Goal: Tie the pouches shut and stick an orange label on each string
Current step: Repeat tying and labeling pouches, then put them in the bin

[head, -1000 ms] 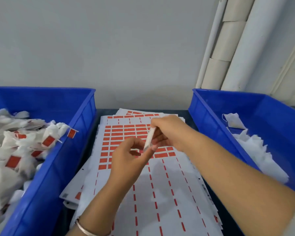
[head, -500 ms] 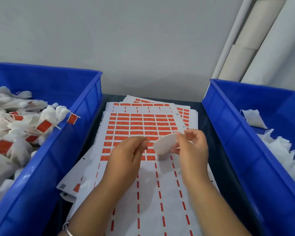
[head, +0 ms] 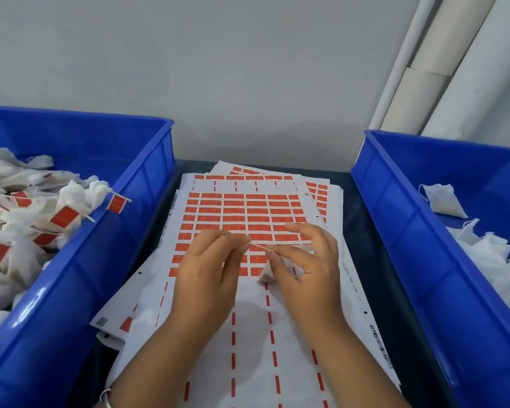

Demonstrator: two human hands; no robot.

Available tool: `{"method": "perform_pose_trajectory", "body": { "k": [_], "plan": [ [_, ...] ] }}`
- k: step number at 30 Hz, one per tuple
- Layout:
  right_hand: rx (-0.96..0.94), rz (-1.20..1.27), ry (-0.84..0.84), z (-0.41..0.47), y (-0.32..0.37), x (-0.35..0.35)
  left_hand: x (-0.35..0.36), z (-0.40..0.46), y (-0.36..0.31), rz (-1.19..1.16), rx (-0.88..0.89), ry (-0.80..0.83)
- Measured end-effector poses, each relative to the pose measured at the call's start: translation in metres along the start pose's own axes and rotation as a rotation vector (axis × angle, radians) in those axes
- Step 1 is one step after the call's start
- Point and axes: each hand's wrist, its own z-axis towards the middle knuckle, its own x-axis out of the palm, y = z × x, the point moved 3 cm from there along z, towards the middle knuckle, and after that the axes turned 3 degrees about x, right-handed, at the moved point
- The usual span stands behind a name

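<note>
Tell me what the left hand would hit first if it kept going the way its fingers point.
The left hand points up and right along the taut string; it would probably meet the right hand fingertips pinching that string, though depth is unclear.

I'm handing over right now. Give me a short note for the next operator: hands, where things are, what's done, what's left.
Left hand pinches one end of the string; right hand pinches the other end and holds the pouch under its fingers, over the label sheets.
Done: labelled pouches piled in the left bin.
Left: finish this tie, stick on an orange label, then the untied pouches in the right bin.
</note>
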Motion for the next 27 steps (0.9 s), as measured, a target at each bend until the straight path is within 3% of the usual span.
{"method": "perform_pose_trajectory", "body": {
  "k": [6,10,13,17,21,24,27],
  "plan": [
    [0.025,-0.028,0.177,0.005,0.004,-0.004,-0.013,0.012,0.02,-0.086,-0.281,-0.226],
    [0.289,0.137,0.737,-0.009,0.008,0.01,-0.011,0.012,0.032,-0.169,-0.418,-0.275],
    [0.354,0.154,0.922,-0.015,0.01,0.014,-0.012,0.011,0.044,-0.261,-0.552,-0.317],
    [0.447,0.323,0.887,-0.01,0.002,0.011,-0.009,0.012,0.055,-0.443,-0.742,-0.307],
    [0.638,0.71,0.628,-0.002,-0.008,0.005,0.003,0.005,0.059,-0.383,-0.84,-0.125],
    [0.764,0.975,0.414,0.004,-0.016,0.002,0.015,0.0,0.047,-0.177,-0.659,0.119],
    [0.802,0.991,0.301,0.007,-0.025,0.0,0.024,-0.001,0.028,-0.055,-0.354,0.408]
  ]
}}
